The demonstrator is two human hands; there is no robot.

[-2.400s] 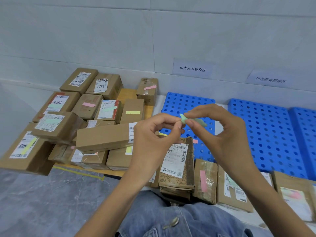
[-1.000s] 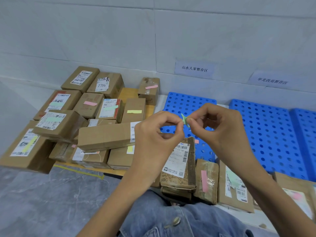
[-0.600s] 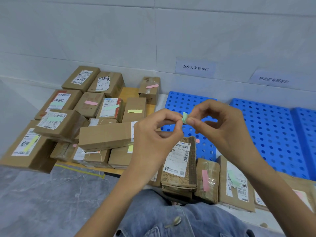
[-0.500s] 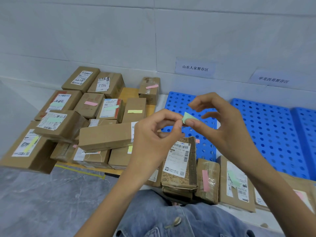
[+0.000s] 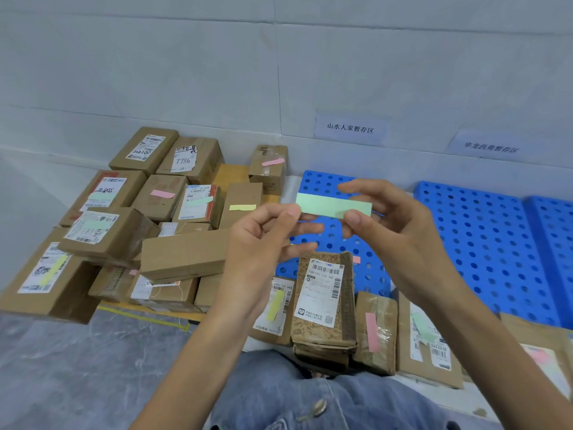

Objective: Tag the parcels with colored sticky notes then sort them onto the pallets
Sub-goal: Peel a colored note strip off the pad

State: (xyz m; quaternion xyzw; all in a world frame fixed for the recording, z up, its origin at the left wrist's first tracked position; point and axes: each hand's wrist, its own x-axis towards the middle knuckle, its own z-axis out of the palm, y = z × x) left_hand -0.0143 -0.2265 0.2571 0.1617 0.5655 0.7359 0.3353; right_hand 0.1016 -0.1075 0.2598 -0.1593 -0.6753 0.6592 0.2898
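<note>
A pale green sticky note [image 5: 333, 207] is stretched flat in the air between my hands. My left hand [image 5: 263, 243] pinches its left end and my right hand [image 5: 393, 231] pinches its right end. Directly below, a patterned brown parcel [image 5: 324, 305] with a white shipping label and no coloured note lies at the front edge of a blue perforated pallet [image 5: 328, 243]. Beside it lie a parcel with a yellow note [image 5: 274, 308] and a parcel with a pink note [image 5: 375, 330].
A heap of cardboard boxes [image 5: 148, 225] with pink, green and yellow notes covers a wooden pallet at the left. More blue pallets [image 5: 496, 243] lie at the right under paper wall signs [image 5: 350, 128]. My denim-clad knees [image 5: 310, 398] are at the bottom, grey floor at left.
The green note was folded small between my fingertips. My hands have drawn apart and it now lies unfolded, flat and full length between them.
</note>
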